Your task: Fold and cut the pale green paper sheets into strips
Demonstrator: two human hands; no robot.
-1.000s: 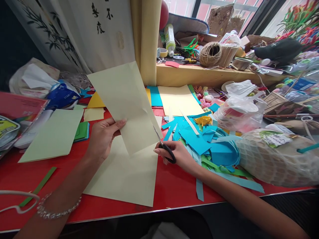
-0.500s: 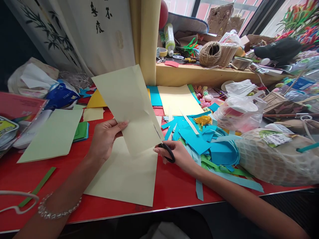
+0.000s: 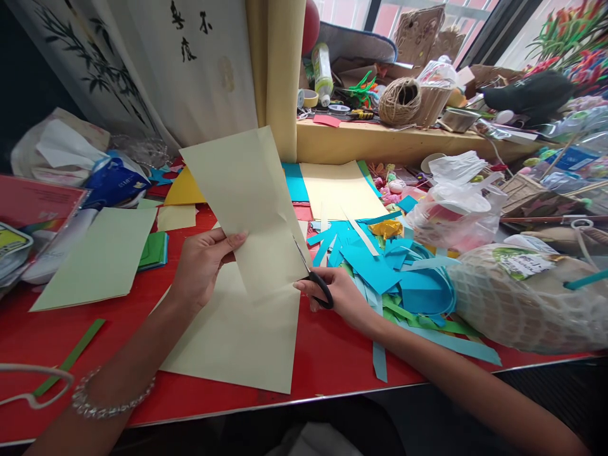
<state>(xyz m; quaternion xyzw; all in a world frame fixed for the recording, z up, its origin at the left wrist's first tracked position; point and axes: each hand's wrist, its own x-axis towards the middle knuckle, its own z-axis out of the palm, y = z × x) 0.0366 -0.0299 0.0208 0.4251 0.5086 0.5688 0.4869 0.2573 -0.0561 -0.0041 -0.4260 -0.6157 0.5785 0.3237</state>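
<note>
A pale green sheet of paper [image 3: 237, 183] is held up at a tilt, pinched at its left edge by my left hand [image 3: 204, 263]. My right hand [image 3: 335, 291] grips black-handled scissors [image 3: 319, 288] at the sheet's lower right side. One scissor blade shows in front of the paper, pointing up and left; the other is hidden behind it. Below, another pale green sheet [image 3: 247, 348] lies flat on the red table [image 3: 342, 367]. A bracelet [image 3: 111, 396] is on my left wrist.
Blue and green paper scraps [image 3: 370, 266] are heaped right of my right hand. Beyond them lies a netted bundle [image 3: 527, 304]. Folded pale green paper [image 3: 99, 253] and a small green paper stack [image 3: 152, 250] sit on the left. Twine [image 3: 399, 104] rests on the ledge.
The held sheet has shifted slightly right and down at its top. Both hands keep their hold and have barely moved.
</note>
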